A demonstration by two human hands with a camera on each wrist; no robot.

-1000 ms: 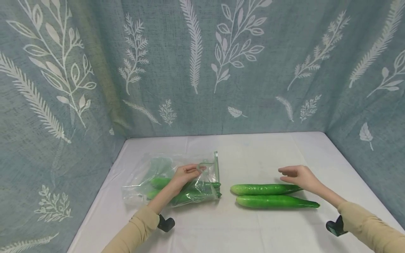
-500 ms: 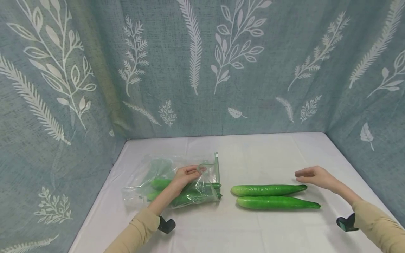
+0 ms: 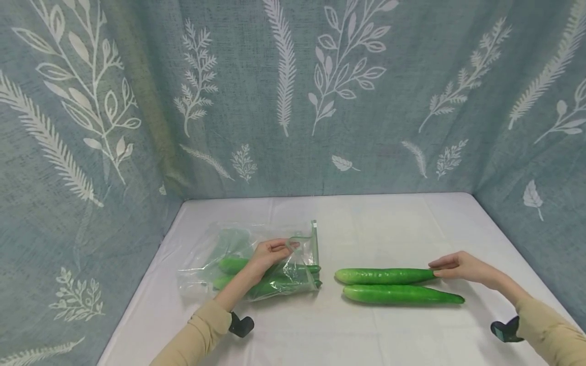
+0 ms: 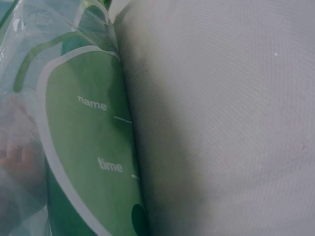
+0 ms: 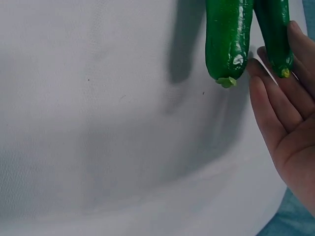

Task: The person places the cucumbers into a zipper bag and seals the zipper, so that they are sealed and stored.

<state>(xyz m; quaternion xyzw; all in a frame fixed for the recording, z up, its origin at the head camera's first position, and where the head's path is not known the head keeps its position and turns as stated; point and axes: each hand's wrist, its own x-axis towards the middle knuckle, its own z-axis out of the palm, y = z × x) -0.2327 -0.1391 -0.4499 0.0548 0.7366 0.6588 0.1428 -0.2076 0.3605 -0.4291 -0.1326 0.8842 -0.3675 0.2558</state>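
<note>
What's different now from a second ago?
The right hand shifted rightward, then came down to the narrow end of the farther loose cucumber; whether it grips firmly isn't clear. The left hand stayed at the mouth of the clear bag, and both loose cucumbers stayed put.

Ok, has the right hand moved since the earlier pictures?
Yes. In the head view, the right hand has shifted rightward and lower against the farther loose cucumber, and is now at its narrow end.
</note>
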